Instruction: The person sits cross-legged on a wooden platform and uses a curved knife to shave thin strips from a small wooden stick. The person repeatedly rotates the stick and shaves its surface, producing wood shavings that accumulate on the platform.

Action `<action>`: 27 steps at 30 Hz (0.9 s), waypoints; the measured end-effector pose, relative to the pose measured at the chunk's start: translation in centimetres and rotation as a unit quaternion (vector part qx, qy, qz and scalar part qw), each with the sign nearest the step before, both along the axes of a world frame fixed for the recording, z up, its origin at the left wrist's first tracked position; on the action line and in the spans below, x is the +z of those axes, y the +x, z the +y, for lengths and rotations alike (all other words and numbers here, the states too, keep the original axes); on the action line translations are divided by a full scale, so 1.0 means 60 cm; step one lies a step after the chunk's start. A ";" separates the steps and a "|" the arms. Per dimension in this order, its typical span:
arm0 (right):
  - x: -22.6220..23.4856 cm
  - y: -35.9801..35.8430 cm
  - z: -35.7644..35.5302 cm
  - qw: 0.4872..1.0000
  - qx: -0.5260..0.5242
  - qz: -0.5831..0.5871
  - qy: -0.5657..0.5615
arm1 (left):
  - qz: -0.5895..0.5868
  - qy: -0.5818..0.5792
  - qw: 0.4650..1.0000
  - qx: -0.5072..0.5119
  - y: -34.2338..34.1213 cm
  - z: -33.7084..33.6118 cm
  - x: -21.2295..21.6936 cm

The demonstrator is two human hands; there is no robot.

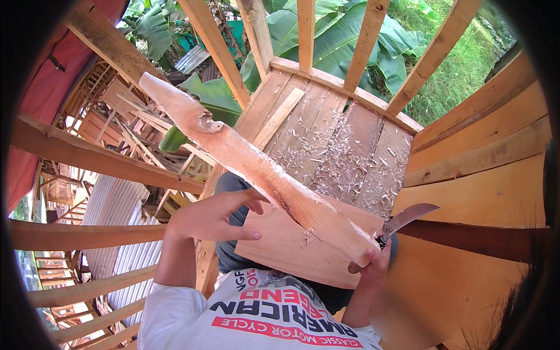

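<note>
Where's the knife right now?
In the head view, lower right: the curved knife is in the right hand, beside the wooden piece's near end.

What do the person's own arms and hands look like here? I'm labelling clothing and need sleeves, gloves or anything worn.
Both forearms are bare, with no gloves, watch or rings visible on the left hand or right hand. A short white T-shirt sleeve covers the left upper arm; the shirt carries dark and red printing.

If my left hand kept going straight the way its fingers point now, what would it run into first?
Most likely the long rough piece of wood: the left hand points right, its fingertips already at or almost on the wood's underside, though depth is hard to judge.
</note>
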State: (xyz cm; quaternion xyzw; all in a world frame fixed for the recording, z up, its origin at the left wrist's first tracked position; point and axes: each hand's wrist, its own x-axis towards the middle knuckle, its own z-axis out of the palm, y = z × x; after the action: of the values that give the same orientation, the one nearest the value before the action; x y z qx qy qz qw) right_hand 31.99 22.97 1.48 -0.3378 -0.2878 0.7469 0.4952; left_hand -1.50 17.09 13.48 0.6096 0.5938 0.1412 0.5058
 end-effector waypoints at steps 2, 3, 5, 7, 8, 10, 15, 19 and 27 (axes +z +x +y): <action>-0.002 -0.001 0.001 1.000 0.001 -0.001 0.009 | -0.034 0.026 0.998 -0.043 0.002 -0.010 -0.001; -0.006 0.002 0.002 1.000 0.008 0.000 0.019 | -0.052 0.039 0.996 -0.065 0.005 -0.013 0.001; -0.009 0.010 0.006 0.999 0.022 -0.006 0.035 | -0.095 0.085 0.990 -0.067 0.008 -0.018 0.029; -0.010 0.020 0.009 0.998 0.038 -0.017 0.046 | -0.113 0.097 0.988 -0.039 0.011 -0.017 0.064; -0.010 0.024 0.011 0.997 0.031 -0.030 0.059 | -0.032 0.181 0.982 -0.035 0.013 -0.011 0.080; -0.016 0.031 0.013 0.995 0.017 -0.058 0.085 | 0.130 0.341 0.931 -0.027 0.022 0.014 0.094; 0.017 0.045 0.022 0.993 0.040 -0.077 0.083 | 0.278 0.220 0.922 -0.153 0.019 0.073 0.054; 0.022 0.055 0.032 0.987 0.072 -0.086 0.116 | 0.226 -0.008 0.938 -0.264 0.012 0.086 0.005; 0.020 0.068 0.053 0.984 0.102 -0.028 0.141 | -0.033 -0.189 0.954 -0.228 0.036 0.057 -0.034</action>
State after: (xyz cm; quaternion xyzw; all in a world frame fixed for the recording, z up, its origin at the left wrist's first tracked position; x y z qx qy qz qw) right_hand 36.09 26.14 2.66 -0.2541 -0.4367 0.7361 0.4504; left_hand 0.64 20.50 11.45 0.6170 0.4373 -0.0728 0.6501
